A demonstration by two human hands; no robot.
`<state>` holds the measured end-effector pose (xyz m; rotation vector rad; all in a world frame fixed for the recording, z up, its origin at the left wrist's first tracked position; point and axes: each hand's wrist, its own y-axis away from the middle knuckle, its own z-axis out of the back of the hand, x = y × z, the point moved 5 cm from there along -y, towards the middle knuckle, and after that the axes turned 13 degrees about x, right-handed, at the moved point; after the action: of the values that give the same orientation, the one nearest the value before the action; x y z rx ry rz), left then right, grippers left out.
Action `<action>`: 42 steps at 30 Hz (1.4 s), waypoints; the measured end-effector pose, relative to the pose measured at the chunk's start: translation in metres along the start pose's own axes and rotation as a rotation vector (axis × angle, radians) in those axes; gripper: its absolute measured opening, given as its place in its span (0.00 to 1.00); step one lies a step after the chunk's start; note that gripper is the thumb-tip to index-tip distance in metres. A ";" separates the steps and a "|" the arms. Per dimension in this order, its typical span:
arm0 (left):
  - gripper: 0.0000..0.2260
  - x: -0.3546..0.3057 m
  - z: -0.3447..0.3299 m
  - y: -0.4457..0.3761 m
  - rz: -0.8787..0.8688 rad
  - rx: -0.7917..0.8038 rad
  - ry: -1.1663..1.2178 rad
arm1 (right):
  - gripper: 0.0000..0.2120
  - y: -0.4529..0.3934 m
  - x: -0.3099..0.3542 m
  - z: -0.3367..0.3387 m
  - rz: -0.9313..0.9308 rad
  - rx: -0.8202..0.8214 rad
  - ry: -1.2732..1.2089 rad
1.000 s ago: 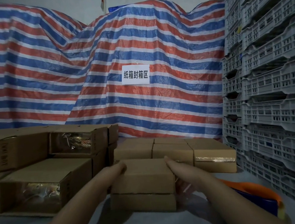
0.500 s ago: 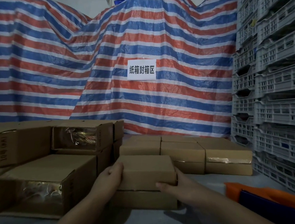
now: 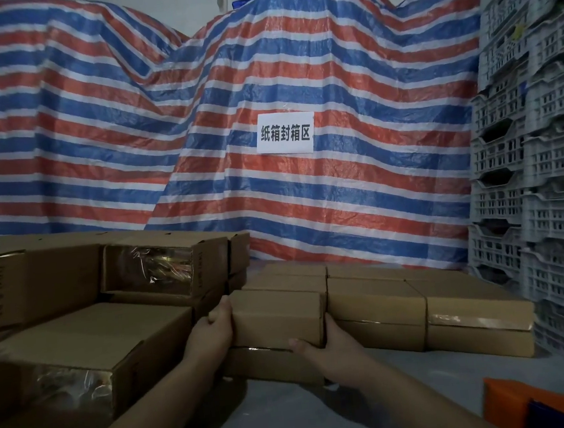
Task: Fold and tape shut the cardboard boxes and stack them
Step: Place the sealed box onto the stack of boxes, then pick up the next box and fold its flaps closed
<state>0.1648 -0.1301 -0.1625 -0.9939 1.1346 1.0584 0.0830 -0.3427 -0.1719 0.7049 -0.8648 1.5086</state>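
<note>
The small brown box of matt corrugated cardboard [image 3: 278,320] at centre carries a glossy strip of clear tape along its lower seam. At lower left, larger brown cardboard cartons [image 3: 81,351] show shiny, crinkled clear film. Behind hangs a red, white and blue striped woven-plastic tarpaulin [image 3: 347,81], faintly glossy and creased. At right stand grey perforated plastic crates [image 3: 548,156], matt.

Small brown cardboard box [image 3: 278,318], closed, seated level atop a like box [image 3: 273,368], tape glinting along the seam between them. Sealed boxes [image 3: 453,315] adjoin at right; larger taped boxes [image 3: 91,346] stacked at left.
</note>
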 end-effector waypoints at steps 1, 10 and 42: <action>0.32 0.001 -0.001 0.000 -0.008 0.002 -0.010 | 0.39 -0.001 -0.001 0.001 0.015 -0.013 0.013; 0.33 0.003 -0.002 0.006 -0.017 0.096 -0.045 | 0.40 0.013 -0.010 -0.011 0.058 -0.060 0.119; 0.23 -0.107 0.223 0.140 -0.571 -0.428 -1.216 | 0.16 -0.017 0.243 -0.139 0.491 -0.154 0.368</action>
<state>0.0621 0.1020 -0.0338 -0.6926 -0.3623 1.1416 0.0777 -0.0936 -0.0425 0.0876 -0.8929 1.9033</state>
